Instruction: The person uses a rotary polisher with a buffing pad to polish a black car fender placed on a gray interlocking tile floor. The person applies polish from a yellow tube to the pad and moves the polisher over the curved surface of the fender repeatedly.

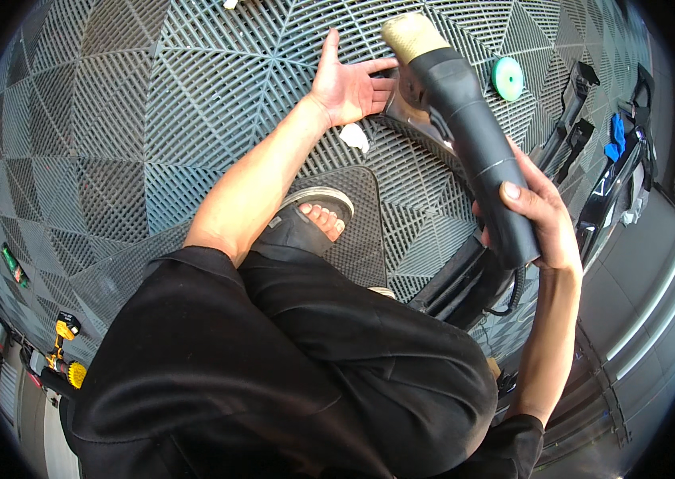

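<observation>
My right hand (pixel 543 206) is wrapped round the lower end of a heat gun (pixel 477 132), black and tube-shaped, with a tan, rough-looking nozzle and a cord at its base. The heat gun points up and to the left. My left hand (pixel 349 89) is open, palm up and fingers spread, with nothing in it. Its fingertips are close to a glossy dark car trim piece (pixel 412 113), which lies partly hidden behind the heat gun. Whether they touch it, I cannot tell. A crumpled white scrap (pixel 354 137) lies just below my left hand.
A mint-green ring-shaped roll (pixel 508 78) lies on the grey grid floor tiles (pixel 218 96). Black trim parts (pixel 579 89) and a blue cloth-like item (pixel 615 137) are at the right. A yellow drill with a round brush (pixel 66 335) and a green bottle (pixel 13 266) are at the left.
</observation>
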`<state>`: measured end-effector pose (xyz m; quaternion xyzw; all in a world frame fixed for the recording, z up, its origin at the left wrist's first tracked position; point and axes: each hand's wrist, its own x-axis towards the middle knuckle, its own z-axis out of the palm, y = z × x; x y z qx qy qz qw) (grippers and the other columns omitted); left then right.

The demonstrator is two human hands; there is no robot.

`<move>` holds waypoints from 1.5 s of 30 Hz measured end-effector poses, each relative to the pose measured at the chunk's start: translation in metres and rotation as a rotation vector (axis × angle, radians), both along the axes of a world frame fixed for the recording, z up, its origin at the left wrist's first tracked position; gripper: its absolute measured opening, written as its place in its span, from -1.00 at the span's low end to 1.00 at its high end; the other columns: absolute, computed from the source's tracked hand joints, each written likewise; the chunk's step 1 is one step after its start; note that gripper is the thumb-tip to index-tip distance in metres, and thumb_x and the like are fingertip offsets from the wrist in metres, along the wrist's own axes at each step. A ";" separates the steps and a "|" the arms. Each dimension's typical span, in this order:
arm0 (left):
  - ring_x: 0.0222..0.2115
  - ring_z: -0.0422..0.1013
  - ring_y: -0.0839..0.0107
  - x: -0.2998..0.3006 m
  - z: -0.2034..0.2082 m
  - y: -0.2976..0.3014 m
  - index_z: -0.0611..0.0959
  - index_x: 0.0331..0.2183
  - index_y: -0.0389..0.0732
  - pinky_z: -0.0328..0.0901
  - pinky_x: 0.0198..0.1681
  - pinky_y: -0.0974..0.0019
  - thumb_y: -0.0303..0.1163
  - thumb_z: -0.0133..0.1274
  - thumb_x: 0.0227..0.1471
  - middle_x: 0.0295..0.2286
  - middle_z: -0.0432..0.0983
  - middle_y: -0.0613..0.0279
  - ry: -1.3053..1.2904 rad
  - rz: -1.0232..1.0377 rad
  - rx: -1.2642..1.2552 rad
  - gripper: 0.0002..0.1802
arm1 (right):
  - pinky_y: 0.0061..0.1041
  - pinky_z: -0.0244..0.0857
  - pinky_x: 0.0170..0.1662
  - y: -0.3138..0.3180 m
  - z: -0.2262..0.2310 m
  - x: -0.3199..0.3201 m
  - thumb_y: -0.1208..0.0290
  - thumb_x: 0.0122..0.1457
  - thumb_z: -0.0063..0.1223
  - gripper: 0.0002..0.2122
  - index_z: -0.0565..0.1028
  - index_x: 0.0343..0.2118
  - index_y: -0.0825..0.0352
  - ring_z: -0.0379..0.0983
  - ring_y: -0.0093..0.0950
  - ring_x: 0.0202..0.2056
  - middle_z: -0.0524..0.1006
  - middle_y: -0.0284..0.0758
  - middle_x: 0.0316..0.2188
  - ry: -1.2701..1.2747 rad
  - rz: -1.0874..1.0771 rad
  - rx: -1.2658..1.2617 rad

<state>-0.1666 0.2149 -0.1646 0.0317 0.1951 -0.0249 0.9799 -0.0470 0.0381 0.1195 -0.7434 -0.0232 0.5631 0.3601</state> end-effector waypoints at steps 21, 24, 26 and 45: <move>0.24 0.26 -0.03 0.001 0.006 -0.002 0.20 0.35 -0.37 0.15 0.30 0.04 0.76 -0.63 -0.07 0.22 0.32 -0.27 0.047 -0.001 0.026 0.45 | -0.43 0.60 -0.45 -0.015 -0.005 -0.006 0.24 0.05 0.35 -0.12 0.14 0.44 0.26 0.61 -0.36 -0.27 0.53 -0.15 -0.08 -0.012 -0.032 0.031; 0.24 0.25 -0.10 0.003 0.007 -0.002 0.18 0.36 -0.36 0.10 0.33 -0.11 0.78 -0.64 -0.09 0.23 0.26 -0.37 0.054 -0.005 0.042 0.46 | -0.41 0.60 -0.43 -0.018 0.000 -0.005 0.23 -0.02 0.39 -0.09 0.18 0.43 0.24 0.60 -0.38 -0.25 0.53 -0.17 -0.04 -0.009 -0.034 -0.033; 0.18 0.34 -0.02 0.004 0.006 -0.003 0.23 0.35 -0.35 0.11 0.31 -0.14 0.77 -0.64 -0.08 0.17 0.36 -0.29 0.034 0.020 0.034 0.45 | -0.49 0.35 0.10 -0.021 0.006 -0.002 0.29 0.08 0.38 -0.23 0.31 0.37 0.29 0.46 -0.48 0.03 0.47 -0.28 0.16 0.057 0.005 -0.005; 0.00 0.53 -0.08 0.000 -0.018 0.001 0.30 0.27 -0.39 0.42 0.11 -0.03 0.80 -0.59 -0.10 -0.02 0.55 -0.30 -0.237 0.023 -0.245 0.46 | -0.42 0.63 -0.49 0.012 -0.034 0.028 0.30 0.18 0.26 -0.26 0.20 0.39 0.32 0.62 -0.32 -0.31 0.53 -0.10 -0.09 0.085 -0.055 0.110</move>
